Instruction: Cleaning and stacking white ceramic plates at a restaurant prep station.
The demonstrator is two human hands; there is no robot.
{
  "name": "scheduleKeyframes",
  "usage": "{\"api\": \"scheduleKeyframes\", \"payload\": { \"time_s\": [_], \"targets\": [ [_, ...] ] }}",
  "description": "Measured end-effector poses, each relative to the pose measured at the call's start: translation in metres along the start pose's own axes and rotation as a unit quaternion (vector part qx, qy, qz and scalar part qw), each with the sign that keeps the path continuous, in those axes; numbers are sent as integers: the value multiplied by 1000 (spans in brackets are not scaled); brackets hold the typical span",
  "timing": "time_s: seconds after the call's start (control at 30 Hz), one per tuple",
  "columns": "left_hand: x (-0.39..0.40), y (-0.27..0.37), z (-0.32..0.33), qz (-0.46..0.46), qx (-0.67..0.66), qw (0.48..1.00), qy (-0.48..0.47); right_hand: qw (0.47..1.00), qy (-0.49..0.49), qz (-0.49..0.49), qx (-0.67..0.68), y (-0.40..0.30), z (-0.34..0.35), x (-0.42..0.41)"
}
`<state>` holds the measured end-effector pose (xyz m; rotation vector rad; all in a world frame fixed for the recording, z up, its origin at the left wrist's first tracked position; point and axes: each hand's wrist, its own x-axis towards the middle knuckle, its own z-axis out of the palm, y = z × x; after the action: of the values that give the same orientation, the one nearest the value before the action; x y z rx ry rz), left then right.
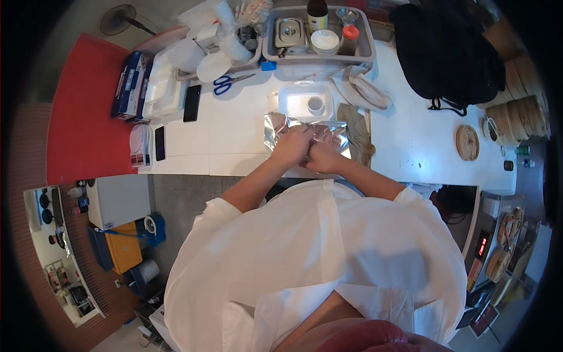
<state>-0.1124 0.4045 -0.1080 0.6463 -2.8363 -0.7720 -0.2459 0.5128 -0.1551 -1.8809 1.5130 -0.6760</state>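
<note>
A sheet of aluminium foil [276,124] lies crinkled at the table's front edge. My left hand [292,143] rests over its middle, knuckles up and fingers curled. Touching it is my right hand [324,156], fingers bent inward near the foil's front edge. The fingertips of both hands are mostly hidden, so what they pinch does not show. Just beyond the foil sits a white foam tray [288,100] with a small round cup [315,104] in it. A brownish cloth [357,132] lies right of the foil.
Behind stand a grey bin [374,55] with a bottle [317,20], blue-handled scissors [223,85], and a pale cloth [365,90]. Phones [191,103], foil boxes [128,86] and foam containers [162,92] are left. A black bag [444,53], bamboo steamers [521,116] and round lid [467,142] are right.
</note>
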Motion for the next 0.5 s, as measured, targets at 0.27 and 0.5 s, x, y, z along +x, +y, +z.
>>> {"api": "scheduleKeyframes", "payload": {
  "time_s": [0.27, 0.5],
  "targets": [
    [-4, -37, 26, -22, 32, 999, -10, 995, -1, 72, 71, 3, -33, 6],
    [11, -25, 24, -144, 71, 982, -100, 968, 9, 92, -234, 3, -18, 15]
  ]
}}
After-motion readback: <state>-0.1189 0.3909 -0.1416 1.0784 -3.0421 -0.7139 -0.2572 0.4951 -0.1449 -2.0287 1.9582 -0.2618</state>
